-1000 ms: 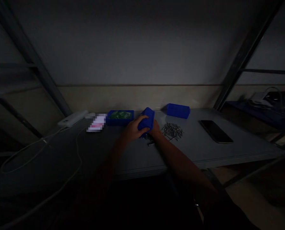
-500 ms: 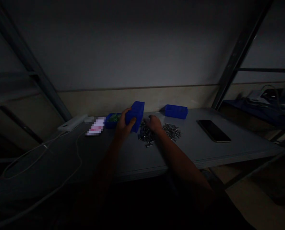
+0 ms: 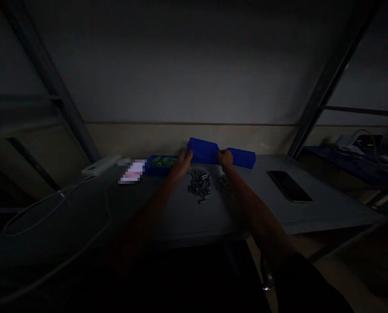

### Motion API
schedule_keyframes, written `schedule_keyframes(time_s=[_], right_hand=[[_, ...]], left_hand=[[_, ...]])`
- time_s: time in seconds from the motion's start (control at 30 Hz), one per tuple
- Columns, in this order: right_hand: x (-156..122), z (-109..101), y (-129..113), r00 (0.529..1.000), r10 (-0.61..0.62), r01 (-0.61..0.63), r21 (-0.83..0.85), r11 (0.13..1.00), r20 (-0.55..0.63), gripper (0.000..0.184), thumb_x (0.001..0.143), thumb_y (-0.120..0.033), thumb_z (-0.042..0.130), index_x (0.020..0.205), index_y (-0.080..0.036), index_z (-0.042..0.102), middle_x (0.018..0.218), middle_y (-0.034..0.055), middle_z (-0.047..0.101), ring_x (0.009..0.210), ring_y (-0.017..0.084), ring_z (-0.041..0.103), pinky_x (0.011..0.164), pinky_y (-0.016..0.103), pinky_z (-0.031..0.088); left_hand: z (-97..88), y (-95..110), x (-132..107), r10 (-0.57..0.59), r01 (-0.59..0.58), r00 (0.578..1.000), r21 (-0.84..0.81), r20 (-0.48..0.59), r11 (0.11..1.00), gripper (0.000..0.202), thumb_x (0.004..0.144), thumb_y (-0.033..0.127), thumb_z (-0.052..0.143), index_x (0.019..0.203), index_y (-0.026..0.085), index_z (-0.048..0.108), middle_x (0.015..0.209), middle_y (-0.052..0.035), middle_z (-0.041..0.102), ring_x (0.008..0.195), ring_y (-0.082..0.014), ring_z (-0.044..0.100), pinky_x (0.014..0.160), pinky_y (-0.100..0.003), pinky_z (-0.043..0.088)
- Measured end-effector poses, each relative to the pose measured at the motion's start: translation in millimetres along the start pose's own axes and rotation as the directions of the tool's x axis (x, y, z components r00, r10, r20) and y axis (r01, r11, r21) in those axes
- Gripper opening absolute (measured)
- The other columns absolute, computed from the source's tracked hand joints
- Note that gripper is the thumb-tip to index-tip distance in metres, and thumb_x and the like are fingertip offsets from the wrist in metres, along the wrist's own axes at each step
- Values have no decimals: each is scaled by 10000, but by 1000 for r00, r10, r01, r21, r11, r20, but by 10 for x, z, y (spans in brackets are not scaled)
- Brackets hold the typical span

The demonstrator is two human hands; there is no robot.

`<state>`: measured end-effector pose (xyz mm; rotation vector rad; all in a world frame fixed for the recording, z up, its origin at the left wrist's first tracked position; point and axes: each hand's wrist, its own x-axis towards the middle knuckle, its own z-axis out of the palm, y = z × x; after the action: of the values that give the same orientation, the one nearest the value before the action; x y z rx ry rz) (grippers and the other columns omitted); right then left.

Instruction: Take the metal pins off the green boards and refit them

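Between my two hands is a blue plastic bin point(image 3: 203, 151), held near the back of the table. My left hand point(image 3: 182, 161) grips its left end, while my right hand point(image 3: 225, 158) has its fingers closed on the right end. Just in front lies a pile of small metal parts point(image 3: 199, 182), like pins or screws. A second metal pile point(image 3: 225, 184) is partly hidden behind my right forearm. Left of my left hand stands another blue bin point(image 3: 155, 171) with green things inside. A third blue bin point(image 3: 244, 158) sits right beside my right hand.
A dark phone point(image 3: 289, 186) lies on the grey table point(image 3: 181, 217) at the right. On the left are a white power strip point(image 3: 102, 165) with cables and a blurred pink-and-white item point(image 3: 132, 172). Metal posts point(image 3: 324, 87) rise at both sides, with a wall behind.
The blue bin in my left hand has moved right and back and turned lengthwise along the wall. My right hand has left the metal parts and taken hold of the bin's right end.
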<state>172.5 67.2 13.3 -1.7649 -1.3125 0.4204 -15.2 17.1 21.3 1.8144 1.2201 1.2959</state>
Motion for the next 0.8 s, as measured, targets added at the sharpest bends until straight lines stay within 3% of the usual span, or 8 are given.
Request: schedule_keyframes(time_s=[0.07,0.13,0.23,0.33,0.47,0.63,0.73,0.8], right_hand=[[66,24,18,999,34,-36,-60,998,-35,274,803,-245,479,939,-95,664,960,181,666,937,269,634,782,355,482],[113,61,24,997,56,-61,-106,993,-57,278,790,-217,474,935,-71,662,982,223,651,966,305,619,798,384,475],[160,130,20,997,51,-60,-155,986,-61,286,784,-209,473,946,-62,657,994,239,641,968,319,613,804,395,474],[182,180,8,998,29,-40,-195,980,-57,304,801,-241,465,958,-61,652,987,236,638,964,318,608,810,394,471],[157,135,7,995,-56,36,-242,970,-80,388,857,-321,405,1027,-42,615,1061,245,592,1015,306,569,861,392,436],[73,-137,158,920,-370,264,-499,825,-125,444,860,-403,406,1102,-63,560,1135,220,536,1109,313,453,896,410,376],[34,-309,344,926,-359,219,-608,763,-117,430,859,-420,405,1071,-88,577,1137,210,531,1099,322,436,867,426,367],[9,-375,469,934,-344,208,-644,736,-92,434,860,-429,402,1054,-88,588,1133,212,535,1090,329,440,872,436,350]], left_hand=[[96,-61,-195,50,-70,996,292,76,954,586,854,487,415,1285,91,411,1371,-197,404,1298,-293,339,1051,-480,297],[147,-105,-433,150,-256,954,442,261,860,585,854,444,437,1304,74,391,1415,-199,335,1336,-283,265,1089,-463,235],[109,-123,-742,252,-495,840,486,481,721,473,875,401,423,1276,153,448,1445,-134,313,1363,-255,198,1101,-453,224],[-20,-110,-930,276,-573,792,508,544,643,405,902,301,372,1280,180,451,1443,-106,328,1366,-234,196,1098,-455,241],[-194,-115,-1092,274,-567,795,501,542,654,426,902,200,318,1317,173,405,1419,-98,372,1347,-191,253,1101,-411,269],[-328,-119,-1240,236,-467,853,479,465,743,434,881,223,358,1304,166,435,1390,-83,418,1307,-187,340,1083,-385,322],[-390,-116,-1264,199,-377,899,457,391,806,406,859,204,355,1225,179,528,1314,-66,514,1208,-182,476,1029,-364,393],[-416,-108,-1248,149,-285,939,456,311,843,348,849,241,373,1078,185,629,1152,-65,635,1047,-196,595,935,-359,468]])
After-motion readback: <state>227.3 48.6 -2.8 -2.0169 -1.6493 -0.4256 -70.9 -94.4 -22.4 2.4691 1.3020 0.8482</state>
